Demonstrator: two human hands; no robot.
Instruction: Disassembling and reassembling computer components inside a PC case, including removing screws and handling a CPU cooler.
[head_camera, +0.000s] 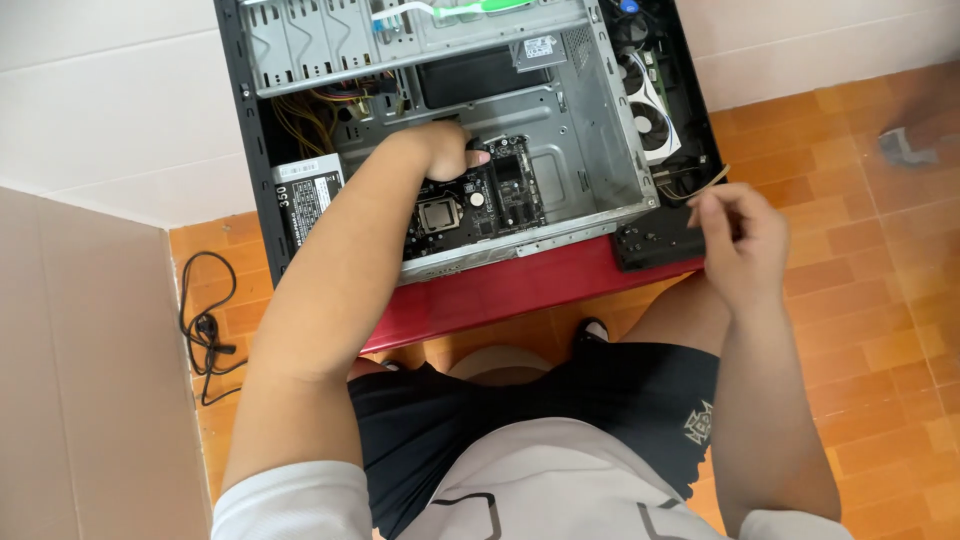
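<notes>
My left hand is curled into a fist, pressing a dark tool onto the black motherboard inside the grey sheet-metal case; my right hand pinches thin yellowish cables beside the case's glossy red base

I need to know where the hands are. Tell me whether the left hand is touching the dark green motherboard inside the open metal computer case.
Touching. The head view shows the left hand pressed down onto the dark green motherboard, no gap visible.
</notes>
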